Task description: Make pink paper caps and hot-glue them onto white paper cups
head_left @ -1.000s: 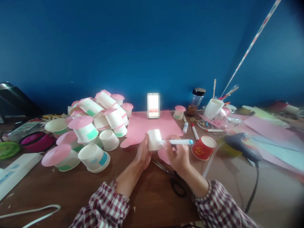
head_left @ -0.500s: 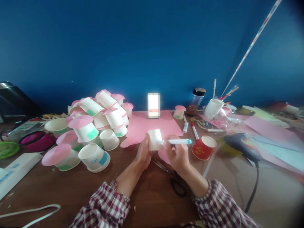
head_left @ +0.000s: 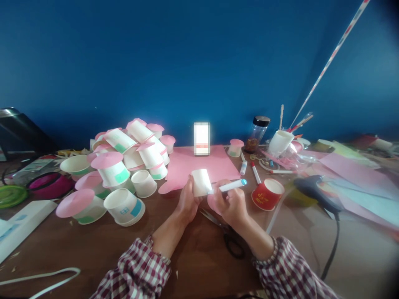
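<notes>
Here's the left hand (head_left: 188, 200) wrapped around the cup (head_left: 200, 182), holding it above the counter (head_left: 193, 265), apparently bracing it against the marker (head_left: 231, 185). The right hand (head_left: 233, 203) pinches that marker pen-style, likely for control, its tip at the cup's lower right; contact's hard to call. Scissors (head_left: 234, 246) lie nearby, perhaps for easy reach.

Dim overall; can't place the main light. Screen (head_left: 202, 139) is blown out and pixelated. Held cup (head_left: 200, 182), just nearer the camera than the screen, has washed-out highlights. Wall (head_left: 199, 62) behind the screen is dark blue, lighter close around it. Table (head_left: 196, 274) in front of the screen is dull, soft shadows. Papers (head_left: 349, 166) well right of the screen: hazy, smeared. Wide-lens stretch at edges, far-right corners near black.
</notes>
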A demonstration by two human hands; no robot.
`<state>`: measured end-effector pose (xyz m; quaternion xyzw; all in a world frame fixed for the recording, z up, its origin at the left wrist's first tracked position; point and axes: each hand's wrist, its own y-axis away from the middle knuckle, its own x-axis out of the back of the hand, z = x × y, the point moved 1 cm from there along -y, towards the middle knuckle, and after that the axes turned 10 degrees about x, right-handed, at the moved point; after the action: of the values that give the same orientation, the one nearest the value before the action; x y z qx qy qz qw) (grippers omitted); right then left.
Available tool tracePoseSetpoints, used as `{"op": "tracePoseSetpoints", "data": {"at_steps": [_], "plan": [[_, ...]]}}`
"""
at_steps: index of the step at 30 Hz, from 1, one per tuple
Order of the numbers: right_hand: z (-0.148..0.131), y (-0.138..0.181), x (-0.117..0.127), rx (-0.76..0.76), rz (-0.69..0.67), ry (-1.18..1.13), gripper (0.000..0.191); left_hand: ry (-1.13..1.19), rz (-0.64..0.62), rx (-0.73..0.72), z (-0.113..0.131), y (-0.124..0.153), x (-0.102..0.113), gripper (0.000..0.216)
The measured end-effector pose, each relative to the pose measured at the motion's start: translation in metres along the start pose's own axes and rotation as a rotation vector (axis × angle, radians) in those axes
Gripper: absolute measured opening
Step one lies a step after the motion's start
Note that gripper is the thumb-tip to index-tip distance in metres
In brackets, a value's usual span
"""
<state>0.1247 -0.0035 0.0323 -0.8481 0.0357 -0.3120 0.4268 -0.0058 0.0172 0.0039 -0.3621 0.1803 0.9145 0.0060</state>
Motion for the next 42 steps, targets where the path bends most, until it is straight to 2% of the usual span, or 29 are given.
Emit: {"op": "tracePoseSetpoints", "data": {"at_steps": [3,7,11,18,30,42], "plan": [[-0.001,-0.001,0.001,-0.01,0.011,-0.023,0.014,0.001,-0.003,-0.001,0.001,0.0,0.0,0.041],[0.001,-0.001,0.004,-0.089,0.101,-0.085,0.012,-0.018,-0.037,0.011,0.0,0.001,-0.002,0.048],[0.001,0.0,0.003,-0.161,0.101,-0.172,0.013,-0.076,-0.079,-0.027,-0.001,0.002,-0.003,0.044],[-0.001,-0.001,0.003,-0.127,0.083,-0.141,0.013,-0.077,-0.094,-0.043,-0.002,0.002,-0.003,0.038],[-0.002,-0.003,0.004,-0.121,0.081,-0.095,0.015,-0.035,-0.094,-0.006,-0.001,0.004,-0.003,0.04],[0.002,-0.003,0.006,-0.147,0.123,-0.128,0.013,0.019,-0.202,0.051,0.002,0.01,-0.008,0.042]]}}
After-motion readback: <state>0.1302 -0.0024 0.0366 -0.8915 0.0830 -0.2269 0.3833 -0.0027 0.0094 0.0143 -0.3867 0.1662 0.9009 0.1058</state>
